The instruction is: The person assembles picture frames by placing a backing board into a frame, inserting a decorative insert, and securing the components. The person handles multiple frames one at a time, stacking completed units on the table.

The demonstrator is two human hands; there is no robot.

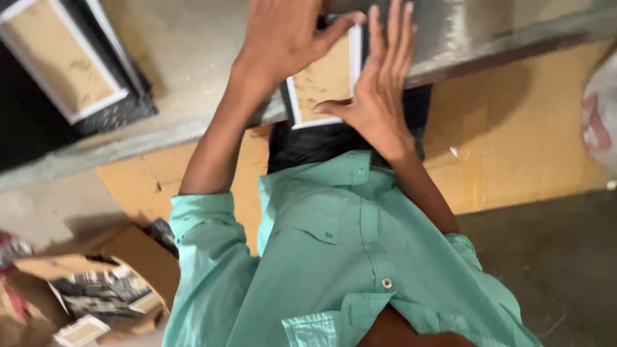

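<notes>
A small picture frame [324, 83] with a white border and a brown back lies at the edge of a grey metal table [193, 45], straight in front of me. My left hand [283, 38] covers its left side, with the thumb stretched across the top edge. My right hand [379, 90] presses against its right edge with straight, spread fingers, and the thumb rests on the lower border. Both hands hold the frame between them. Below them I see my green shirt [347, 257] and black trousers [334, 138].
A larger white-bordered frame [58, 58] lies on a black stack at the table's far left. An open cardboard box [122, 270] with more frames stands on the floor at lower left. Brown board [514, 128] runs below the table. A white plastic bag [601, 109] sits at right.
</notes>
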